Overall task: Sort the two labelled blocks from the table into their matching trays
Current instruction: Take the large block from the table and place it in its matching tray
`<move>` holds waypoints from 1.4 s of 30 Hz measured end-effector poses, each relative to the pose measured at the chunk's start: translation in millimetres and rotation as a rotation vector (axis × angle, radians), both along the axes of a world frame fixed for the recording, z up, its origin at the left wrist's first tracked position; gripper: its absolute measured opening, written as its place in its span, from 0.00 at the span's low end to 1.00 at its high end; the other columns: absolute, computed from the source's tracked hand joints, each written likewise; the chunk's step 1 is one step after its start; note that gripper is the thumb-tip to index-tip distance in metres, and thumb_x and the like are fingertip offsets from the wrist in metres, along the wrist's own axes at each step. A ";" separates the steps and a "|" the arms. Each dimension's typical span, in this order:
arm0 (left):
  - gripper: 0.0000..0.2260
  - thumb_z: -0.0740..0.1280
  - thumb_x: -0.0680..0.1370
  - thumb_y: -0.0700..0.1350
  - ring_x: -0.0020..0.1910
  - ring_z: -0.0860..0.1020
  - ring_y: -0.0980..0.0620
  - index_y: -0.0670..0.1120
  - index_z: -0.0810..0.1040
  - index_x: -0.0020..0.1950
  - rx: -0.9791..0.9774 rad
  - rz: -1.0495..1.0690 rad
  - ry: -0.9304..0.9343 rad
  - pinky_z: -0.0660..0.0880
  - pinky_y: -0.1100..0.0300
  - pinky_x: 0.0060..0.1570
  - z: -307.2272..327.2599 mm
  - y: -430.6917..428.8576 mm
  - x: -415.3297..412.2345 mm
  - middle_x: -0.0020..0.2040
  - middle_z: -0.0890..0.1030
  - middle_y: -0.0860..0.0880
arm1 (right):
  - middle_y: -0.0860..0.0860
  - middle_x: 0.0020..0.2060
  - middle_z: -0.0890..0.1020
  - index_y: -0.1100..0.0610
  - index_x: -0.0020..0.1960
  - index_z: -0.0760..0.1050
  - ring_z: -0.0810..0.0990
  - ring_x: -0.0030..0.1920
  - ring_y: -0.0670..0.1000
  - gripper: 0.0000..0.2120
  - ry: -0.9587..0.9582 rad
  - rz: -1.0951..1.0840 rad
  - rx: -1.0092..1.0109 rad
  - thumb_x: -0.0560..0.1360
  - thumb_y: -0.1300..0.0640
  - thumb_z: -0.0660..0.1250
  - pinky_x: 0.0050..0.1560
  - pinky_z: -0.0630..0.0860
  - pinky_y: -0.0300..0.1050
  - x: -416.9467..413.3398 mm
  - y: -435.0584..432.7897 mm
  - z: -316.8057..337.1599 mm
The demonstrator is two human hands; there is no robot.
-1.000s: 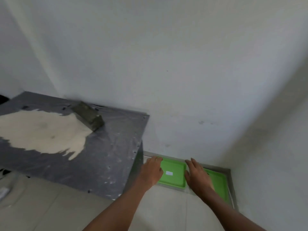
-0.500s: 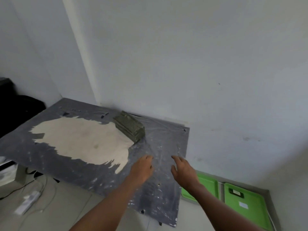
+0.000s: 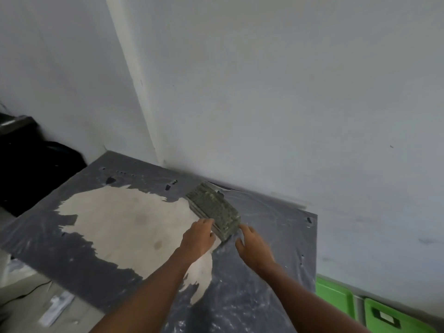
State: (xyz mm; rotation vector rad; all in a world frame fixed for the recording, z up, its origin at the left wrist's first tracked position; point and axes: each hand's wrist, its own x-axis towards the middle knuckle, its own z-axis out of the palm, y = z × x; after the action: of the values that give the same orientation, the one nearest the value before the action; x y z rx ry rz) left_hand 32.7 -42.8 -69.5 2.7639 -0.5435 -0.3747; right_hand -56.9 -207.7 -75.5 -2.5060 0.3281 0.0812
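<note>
The block, a mottled grey-green slab that may be 2 stacked pieces, lies on the table just ahead of both hands, its long axis running away from them and slightly leftward toward the wall. The left hand touches the near left corner with loosely curled fingers; the right hand sits open at the near right corner, fingertips about touching. Neither holds it yet. Both are equally near, bracketing its near end. 2 green trays lie low to the right of the right hand.
</note>
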 end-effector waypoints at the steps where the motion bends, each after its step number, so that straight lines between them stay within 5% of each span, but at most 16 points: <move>1: 0.20 0.62 0.80 0.45 0.65 0.74 0.43 0.48 0.68 0.71 0.000 -0.005 0.006 0.77 0.48 0.59 -1.3 0.2 12.0 0.69 0.73 0.45 | 0.56 0.67 0.75 0.52 0.72 0.65 0.77 0.63 0.58 0.21 0.012 -0.014 0.003 0.79 0.53 0.60 0.60 0.77 0.56 10.4 2.2 -2.0; 6: 0.21 0.64 0.80 0.46 0.65 0.75 0.43 0.48 0.68 0.72 -0.024 -0.019 0.032 0.78 0.47 0.58 -8.0 0.4 75.6 0.69 0.73 0.46 | 0.58 0.71 0.71 0.56 0.75 0.61 0.74 0.66 0.59 0.26 0.072 -0.096 0.047 0.79 0.54 0.61 0.64 0.75 0.57 60.1 14.8 -18.3; 10: 0.22 0.62 0.79 0.44 0.65 0.74 0.41 0.49 0.66 0.73 -0.028 -0.076 0.045 0.79 0.45 0.57 -19.8 4.7 125.3 0.71 0.70 0.44 | 0.59 0.76 0.58 0.52 0.79 0.50 0.72 0.68 0.62 0.33 0.112 -0.231 0.106 0.80 0.50 0.63 0.64 0.75 0.60 91.5 31.6 -31.2; 18: 0.38 0.69 0.76 0.52 0.77 0.45 0.30 0.65 0.47 0.77 0.105 -0.351 0.146 0.59 0.27 0.69 -44.8 10.9 196.5 0.81 0.40 0.42 | 0.57 0.75 0.58 0.52 0.78 0.53 0.74 0.65 0.59 0.35 0.122 -0.354 0.086 0.78 0.51 0.68 0.61 0.77 0.56 126.4 45.7 -54.1; 24: 0.42 0.76 0.66 0.50 0.68 0.62 0.34 0.59 0.59 0.76 0.019 -0.321 0.211 0.72 0.40 0.65 -31.7 13.9 198.2 0.71 0.55 0.42 | 0.54 0.71 0.64 0.56 0.76 0.57 0.76 0.62 0.57 0.36 -0.008 -0.373 0.086 0.75 0.55 0.72 0.59 0.79 0.57 114.1 48.9 -51.9; 30: 0.28 0.78 0.68 0.47 0.63 0.69 0.37 0.53 0.72 0.64 -0.234 -0.148 0.000 0.75 0.43 0.63 -35.1 24.8 135.5 0.64 0.63 0.41 | 0.51 0.66 0.67 0.54 0.67 0.64 0.75 0.60 0.54 0.23 -0.147 -0.390 0.016 0.75 0.65 0.66 0.57 0.81 0.52 85.0 51.2 -45.3; 35: 0.15 0.73 0.73 0.49 0.59 0.72 0.40 0.51 0.74 0.56 -0.265 -0.136 -0.002 0.78 0.47 0.60 -44.7 27.2 83.6 0.63 0.64 0.42 | 0.53 0.64 0.68 0.53 0.60 0.65 0.75 0.56 0.53 0.13 -0.101 -0.412 -0.026 0.78 0.62 0.64 0.55 0.80 0.51 41.4 49.5 -56.6; 42: 0.13 0.70 0.77 0.47 0.50 0.80 0.45 0.46 0.72 0.57 -0.158 -0.176 0.036 0.83 0.54 0.51 -54.8 42.8 63.0 0.59 0.64 0.43 | 0.56 0.63 0.68 0.56 0.59 0.66 0.71 0.49 0.50 0.13 -0.002 -0.359 -0.100 0.77 0.63 0.63 0.47 0.76 0.43 20.6 52.7 -66.6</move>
State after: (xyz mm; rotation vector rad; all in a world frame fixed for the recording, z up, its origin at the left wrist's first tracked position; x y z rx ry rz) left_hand 95.7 0.0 -124.3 2.5614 -0.7759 -0.4018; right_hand -36.3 -154.9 -142.1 -2.5024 0.7908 -0.0833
